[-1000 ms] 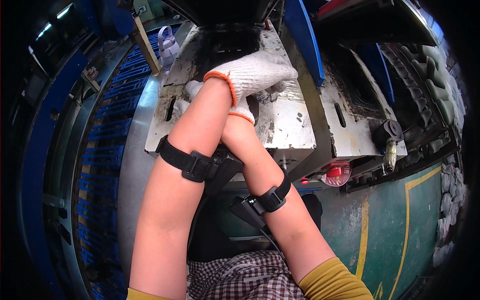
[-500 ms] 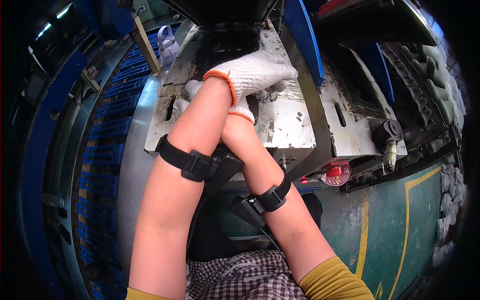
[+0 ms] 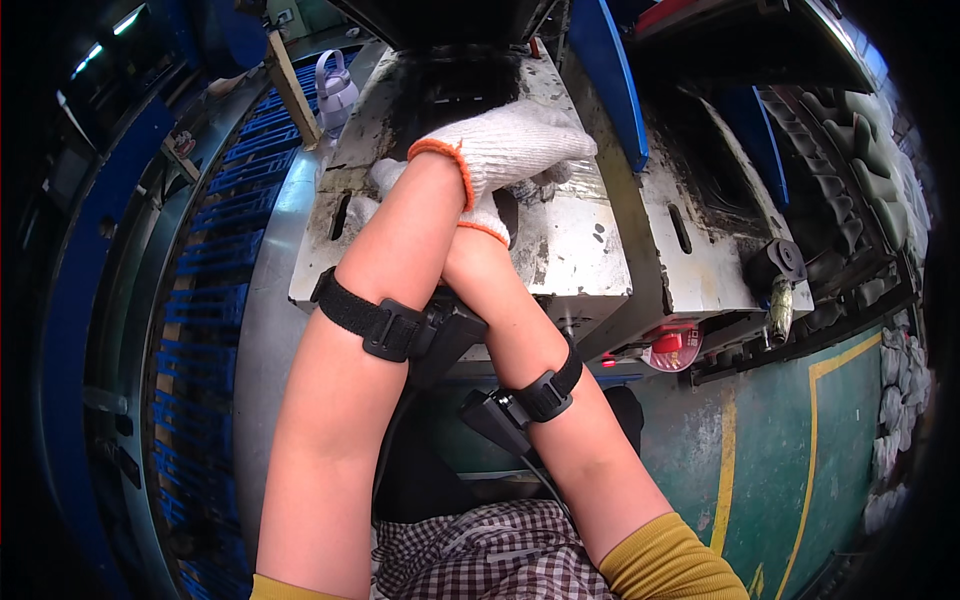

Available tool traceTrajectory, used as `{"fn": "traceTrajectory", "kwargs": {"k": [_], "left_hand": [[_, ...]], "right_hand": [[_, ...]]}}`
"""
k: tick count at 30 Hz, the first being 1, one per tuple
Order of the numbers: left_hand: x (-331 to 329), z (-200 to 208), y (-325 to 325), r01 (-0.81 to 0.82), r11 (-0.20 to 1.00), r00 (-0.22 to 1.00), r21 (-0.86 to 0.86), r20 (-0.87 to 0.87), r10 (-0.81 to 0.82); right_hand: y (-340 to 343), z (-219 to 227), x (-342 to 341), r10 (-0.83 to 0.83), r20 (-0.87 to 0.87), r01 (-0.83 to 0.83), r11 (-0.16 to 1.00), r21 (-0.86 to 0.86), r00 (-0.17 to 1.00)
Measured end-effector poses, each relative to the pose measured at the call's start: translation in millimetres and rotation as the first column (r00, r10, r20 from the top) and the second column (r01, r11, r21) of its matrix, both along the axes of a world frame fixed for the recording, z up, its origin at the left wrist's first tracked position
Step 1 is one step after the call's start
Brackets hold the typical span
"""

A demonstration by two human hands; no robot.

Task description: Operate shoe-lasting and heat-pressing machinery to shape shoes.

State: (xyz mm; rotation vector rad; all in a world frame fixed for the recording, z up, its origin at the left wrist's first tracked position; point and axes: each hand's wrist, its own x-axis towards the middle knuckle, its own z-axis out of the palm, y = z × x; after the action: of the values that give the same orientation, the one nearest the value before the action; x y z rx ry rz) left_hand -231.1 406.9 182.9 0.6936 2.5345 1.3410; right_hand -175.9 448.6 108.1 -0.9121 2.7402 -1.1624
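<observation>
We look down on crossed forearms (image 3: 330, 430) above a stained white machine bench (image 3: 580, 255), which spreads beneath both gloved hands. The left hand (image 3: 520, 145) reaches across to the right, its back toward us, its palm and fingertips hard to make out. The right hand (image 3: 384, 178) is mostly hidden behind the left wrist. We cannot tell whether either is spread, clenched or gripping. Beyond, a raised black lid (image 3: 450, 22) is cut off by the top edge.

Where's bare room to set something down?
White top: front-right patch, between left hand and front edge. Floor: strip between the yellow lines. Crowded: the top's middle, under left hand and right hand; grey pieces, far right.
</observation>
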Motion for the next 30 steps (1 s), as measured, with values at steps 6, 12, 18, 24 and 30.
{"fn": "traceTrajectory", "kwargs": {"k": [6,12,18,24,30], "left_hand": [[-0.6,-0.2,-0.7,-0.002,1.0,1.0,0.003,0.011,0.002],[-4.0,-3.4,-1.3,0.014,1.0,0.999,-0.001,-0.038,-0.014],[-1.0,-1.3,0.2,0.016,1.0,1.0,0.001,-0.02,-0.016],[0.0,1.2,-0.2,-0.01,1.0,1.0,-0.023,-0.009,0.009],[3.4,6.9,0.9,-0.008,0.999,0.999,-0.051,0.032,0.01]], "right_hand": [[0.2,2.6,0.0,-0.001,0.018,0.001,1.0,-0.016,1.0],[-0.1,1.2,1.0,-0.012,0.015,0.012,1.0,-0.008,1.0],[1.3,1.2,2.5,-0.016,0.004,0.016,1.0,-0.018,1.0],[-1.4,1.5,-0.6,-0.005,-0.009,0.005,0.999,0.052,1.0],[0.8,-2.3,-1.1,0.019,0.047,-0.016,0.998,-0.056,0.999]]}}
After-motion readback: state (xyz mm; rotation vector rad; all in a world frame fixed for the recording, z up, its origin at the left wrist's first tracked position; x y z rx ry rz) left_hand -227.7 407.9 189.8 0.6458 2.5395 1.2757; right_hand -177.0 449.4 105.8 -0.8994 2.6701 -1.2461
